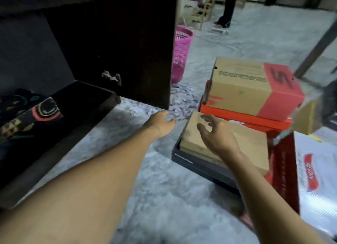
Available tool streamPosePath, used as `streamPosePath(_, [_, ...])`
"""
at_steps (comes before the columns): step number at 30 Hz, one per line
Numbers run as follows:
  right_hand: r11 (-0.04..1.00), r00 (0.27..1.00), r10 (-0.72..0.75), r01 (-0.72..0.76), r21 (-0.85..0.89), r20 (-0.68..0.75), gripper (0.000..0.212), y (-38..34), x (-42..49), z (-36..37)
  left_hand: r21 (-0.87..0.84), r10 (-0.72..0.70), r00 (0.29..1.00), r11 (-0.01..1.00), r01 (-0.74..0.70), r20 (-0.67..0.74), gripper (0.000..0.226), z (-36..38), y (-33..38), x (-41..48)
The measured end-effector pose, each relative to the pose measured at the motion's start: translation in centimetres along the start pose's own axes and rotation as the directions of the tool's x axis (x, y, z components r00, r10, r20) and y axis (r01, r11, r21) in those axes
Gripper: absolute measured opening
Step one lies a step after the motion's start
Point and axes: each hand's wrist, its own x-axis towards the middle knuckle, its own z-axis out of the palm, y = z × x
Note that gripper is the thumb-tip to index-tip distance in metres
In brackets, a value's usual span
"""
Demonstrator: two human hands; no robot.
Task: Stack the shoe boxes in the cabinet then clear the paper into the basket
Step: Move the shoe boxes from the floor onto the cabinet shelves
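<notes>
A plain brown shoe box (251,143) lies on a dark blue box (200,163) on the floor. Behind them a brown-and-red shoe box (242,87) rests on an orange-red box (237,114). My right hand (215,132) hovers over the plain brown box with fingers spread, holding nothing. Reaching out left of that box, my left hand (160,121) is relaxed and empty. The dark cabinet (113,43) stands open at left. Paper scraps (180,101) litter the floor beside it. A pink basket (180,54) stands behind the cabinet's side.
Patterned fabric (27,114) lies on the cabinet's bottom shelf. A red box side (284,172) and a white wrapped box (321,185) stand at right. A person's legs (226,8) and a wooden rack (202,8) are far back.
</notes>
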Motion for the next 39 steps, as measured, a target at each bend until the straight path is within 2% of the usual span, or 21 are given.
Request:
streamPosePath(4, [0.982, 0.986, 0.146, -0.154, -0.107, -0.079, 0.054, 7.4, -2.5, -2.3, -0.088, 0.033, 0.985, 0.996, -0.019, 0.167, 0.072, 7.4, 3.2, -0.9])
streamPosePath(6, [0.955, 0.967, 0.234, -0.249, -0.161, -0.104, 0.069, 10.1, -3.3, -3.1, -0.077, 0.011, 0.983, 0.997, 0.003, 0.185, 0.083, 10.3, 3.6, -1.6])
streamPosePath(9, [0.899, 0.925, 0.364, -0.38, -0.217, -0.109, 0.097, 12.7, -4.2, -3.3, -0.035, 0.023, 0.994, 0.999, -0.02, 0.106, 0.092, 12.4, 2.9, -2.1])
streamPosePath(11, [0.878, 0.904, 0.422, -0.427, -0.216, -0.068, 0.112, 13.8, -4.5, -2.8, -0.095, 0.035, 0.996, 0.995, -0.027, 0.081, 0.101, 12.8, 2.1, -2.0])
streamPosePath(14, [0.87, 0.885, 0.461, -0.466, -0.159, -0.072, 0.122, 14.3, -4.5, -2.0, -0.183, 0.005, 0.999, 0.983, 0.003, 0.048, 0.117, 12.8, 1.2, -2.0])
streamPosePath(16, [0.863, 0.868, 0.48, -0.493, -0.113, -0.125, 0.122, 14.2, -4.5, -1.7, -0.198, 0.013, 1.0, 0.98, -0.012, 0.0, 0.103, 12.8, 0.9, -2.2])
streamPosePath(19, [0.884, 0.873, 0.452, -0.467, -0.041, -0.184, 0.126, 14.7, -4.8, -1.1, -0.239, 0.002, 0.998, 0.971, -0.018, -0.066, 0.087, 12.3, 0.1, -2.9])
streamPosePath(23, [0.9, 0.876, 0.431, -0.398, 0.178, -0.218, 0.13, 16.4, -6.3, 0.4, -0.315, -0.04, 0.996, 0.949, 0.011, -0.085, 0.093, 11.7, -1.9, -3.5])
streamPosePath(25, [0.875, 0.889, 0.418, -0.338, 0.348, -0.189, 0.121, 17.1, -6.9, 0.9, -0.356, -0.03, 0.999, 0.934, 0.015, -0.034, 0.1, 11.6, -2.3, -3.4])
streamPosePath(27, [0.852, 0.904, 0.389, -0.279, 0.443, -0.179, 0.106, 17.4, -7.1, 1.1, -0.386, -0.015, 1.0, 0.922, 0.017, 0.008, 0.101, 11.6, -2.2, -3.1])
streamPosePath(34, [0.855, 0.918, 0.334, -0.201, 0.479, -0.212, 0.098, 15.4, -5.7, 2.0, -0.439, -0.042, 0.994, 0.899, -0.006, -0.099, 0.097, 9.1, -2.6, -3.6])
streamPosePath(39, [0.844, 0.952, 0.231, -0.092, 0.529, -0.202, 0.097, 9.1, -2.2, 3.5, -0.481, -0.112, 0.967, 0.877, -0.013, -0.23, 0.087, 1.8, -4.3, -4.2])
